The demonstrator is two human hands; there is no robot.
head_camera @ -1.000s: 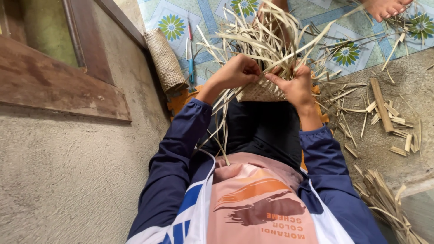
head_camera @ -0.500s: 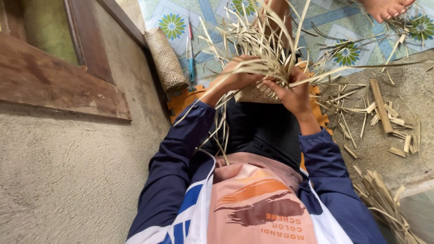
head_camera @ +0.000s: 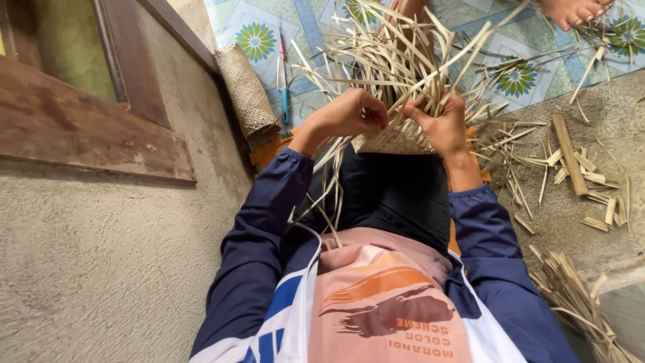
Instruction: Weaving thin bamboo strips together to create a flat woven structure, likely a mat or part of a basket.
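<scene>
Woven piece (head_camera: 393, 141), two hands (head_camera: 349, 113)

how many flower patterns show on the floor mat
3, all partial or whole: one flower at upper left by the woven roll, one right of the strips, one at the top right edge. Strips may hide more.

Person seated against wall (head_camera: 101, 269), which runs along the left side. Half-woven basket piece (head_camera: 393, 142) on the lap, loose strips (head_camera: 396, 60) fanning up and forward from it. Left hand (head_camera: 349, 113) grips strips at its left edge, right hand (head_camera: 440, 124) at its right (the two nearly touching). Rolled woven mat (head_camera: 245, 91) leans at the wall's foot, ahead left. Scissors (head_camera: 283, 84) lie just right of it, on tiled floor (head_camera: 322, 27). Cut offcuts (head_camera: 578, 175) scattered to the right. Someone's bare foot (head_camera: 571, 10) far ahead right.
</scene>
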